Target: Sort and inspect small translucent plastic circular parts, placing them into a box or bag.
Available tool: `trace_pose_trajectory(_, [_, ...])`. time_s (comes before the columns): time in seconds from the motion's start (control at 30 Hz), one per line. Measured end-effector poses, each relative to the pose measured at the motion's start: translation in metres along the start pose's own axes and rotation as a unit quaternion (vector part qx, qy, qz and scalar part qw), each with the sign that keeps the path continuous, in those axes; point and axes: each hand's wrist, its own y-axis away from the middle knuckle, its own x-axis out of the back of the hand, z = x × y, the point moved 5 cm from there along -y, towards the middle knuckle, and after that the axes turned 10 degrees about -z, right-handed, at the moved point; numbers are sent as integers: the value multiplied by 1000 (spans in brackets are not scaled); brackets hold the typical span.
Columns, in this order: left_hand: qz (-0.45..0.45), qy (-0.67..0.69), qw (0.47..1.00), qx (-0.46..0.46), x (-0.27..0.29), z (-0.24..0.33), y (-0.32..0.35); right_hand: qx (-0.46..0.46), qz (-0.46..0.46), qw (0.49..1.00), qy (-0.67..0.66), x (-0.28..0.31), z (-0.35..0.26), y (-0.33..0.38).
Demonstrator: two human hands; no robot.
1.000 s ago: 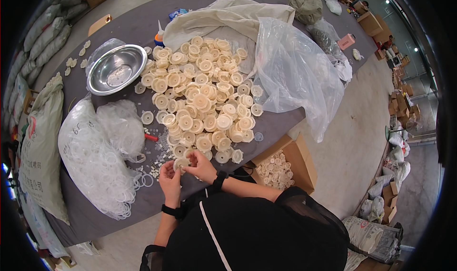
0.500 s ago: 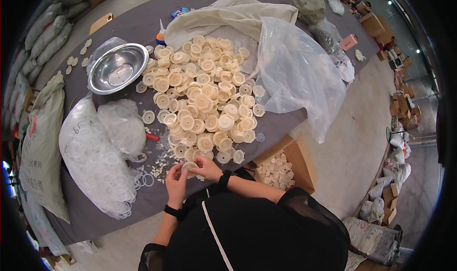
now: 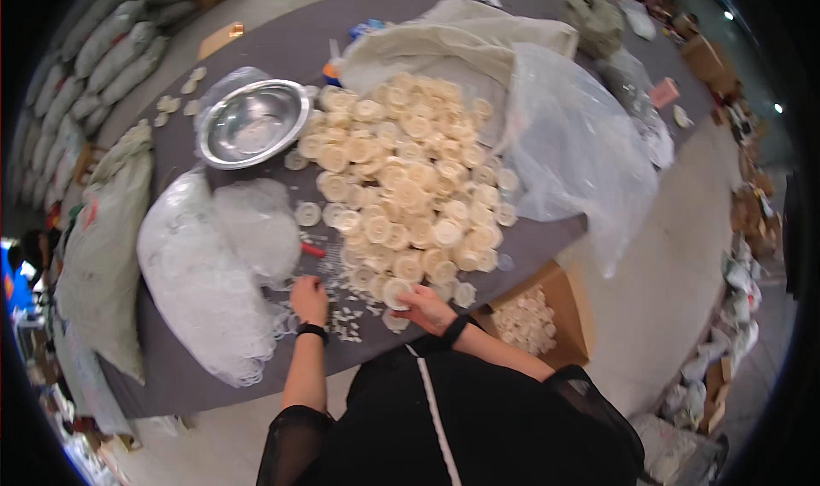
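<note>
A big heap of round cream rings [image 3: 408, 187] lies in the middle of the grey bench [image 3: 290, 50]. The rings are flat and pale, piled loosely on one another. One cream ring [image 3: 396, 293] sits at the near edge of the heap, under the fingers of the right hand [image 3: 427, 308]. Small white bits [image 3: 342, 319] lie scattered on the bench just right of the left hand [image 3: 307, 299], near the edge.

Person, seen from above, lower centre of frame: black top with one thin white stripe down its middle; sheer black short sleeves, forearms bare. Left hand [image 3: 308, 299]: black wristband. Right hand [image 3: 424, 308]: black wristband, slightly wider.
</note>
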Motion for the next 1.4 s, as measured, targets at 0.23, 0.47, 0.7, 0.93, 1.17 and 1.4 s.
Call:
trace_pose_trajectory(0.23, [-94,-2,995,37,-23,14,-12,16,-1,991,130,16,-8,1])
trace_pose_trajectory(0.47, [-6,133,988,82,10,25,8,11,-19,990,139,6,-6,-12])
trace_pose_trajectory(0.7, [-165,615,765,97,15,88,39,103,-56,917,381,-14,-18,-11])
trace_pose_trajectory(0.93, [-305,620,723,-1,59,109,58,127,-145,824,534,-63,-34,7])
trace_pose_trajectory(1.17, [-293,645,705,13,72,104,76,216,-160,709,652,-92,-30,31])
trace_pose_trajectory(1.4, [-355,634,687,19,83,104,88,246,-175,712,634,-98,-23,36])
